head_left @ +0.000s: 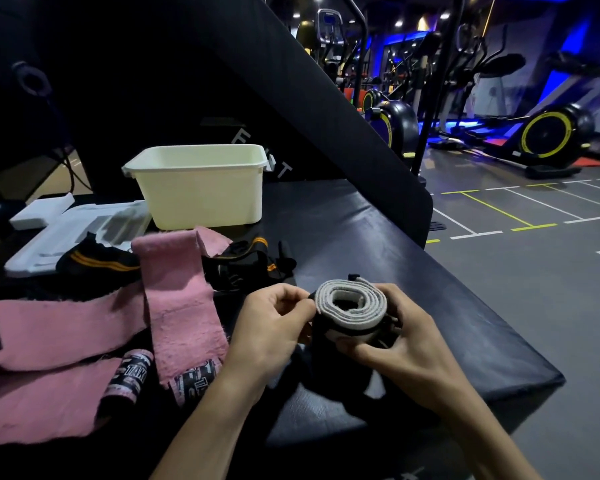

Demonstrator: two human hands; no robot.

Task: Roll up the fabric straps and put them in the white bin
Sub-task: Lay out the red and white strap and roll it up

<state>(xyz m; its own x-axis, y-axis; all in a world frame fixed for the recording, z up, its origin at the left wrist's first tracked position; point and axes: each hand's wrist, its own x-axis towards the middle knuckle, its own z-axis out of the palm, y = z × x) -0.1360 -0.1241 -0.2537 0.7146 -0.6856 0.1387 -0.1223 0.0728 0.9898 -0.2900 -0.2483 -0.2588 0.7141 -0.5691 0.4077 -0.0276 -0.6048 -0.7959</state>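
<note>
A person's two bare hands work at the near edge of a dark padded bench [378, 237] in a dim gym. Between them is a grey and black strap [352, 308] wound into a coil, seen end-on so its layers show as rings. The left hand [274, 327] pinches the coil's outer edge with thumb and curled fingers; the right hand [406, 337] cups the coil from below and behind, its fingers wrapped around it. A loose black tail of the strap hangs beneath the coil onto the bench, so the rolling step looks nearly finished rather than done. The white bin [201, 188] stands upright farther back on the bench, well apart from the coil and open at the top; its inside is not visible from here. Between the bin and the hands lie unrolled pink straps [174, 306], and beside them a black strap with orange stripes [97, 263]. To the left of the bin sits a clear plastic tray [84, 233]. The next move likely calls for winding in the remaining tail, keeping the coil tight, then carrying it forward over the pink straps to the bin.
</note>
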